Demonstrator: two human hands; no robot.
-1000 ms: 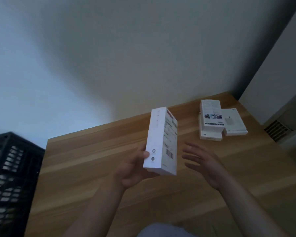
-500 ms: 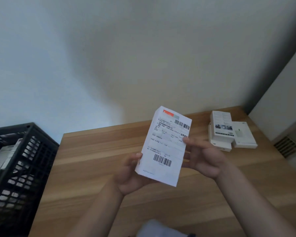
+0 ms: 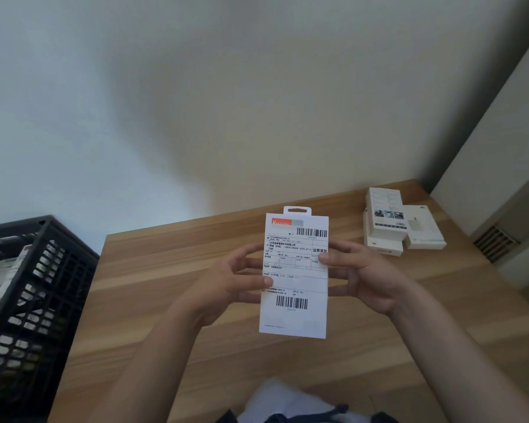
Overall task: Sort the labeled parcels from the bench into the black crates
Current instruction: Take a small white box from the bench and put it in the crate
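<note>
Parcel (image 3: 294, 276) turned label-up since earlier; my left hand (image 3: 226, 288) and right hand (image 3: 364, 279) pinch its sides, long axis upright; black crate (image 3: 43, 300) off bench (image 3: 165, 270) left edge, nearer left hand.

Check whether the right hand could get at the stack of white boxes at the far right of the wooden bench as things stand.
Probably yes, once freed. The right hand grips the white labeled parcel together with the left hand; bare wooden bench lies between it and the stack of white boxes, with nothing in between.

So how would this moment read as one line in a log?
step: reading label | parcel: upright, label to camera | left hand: grips parcel | right hand: grips parcel | black crate: left of bench
</note>
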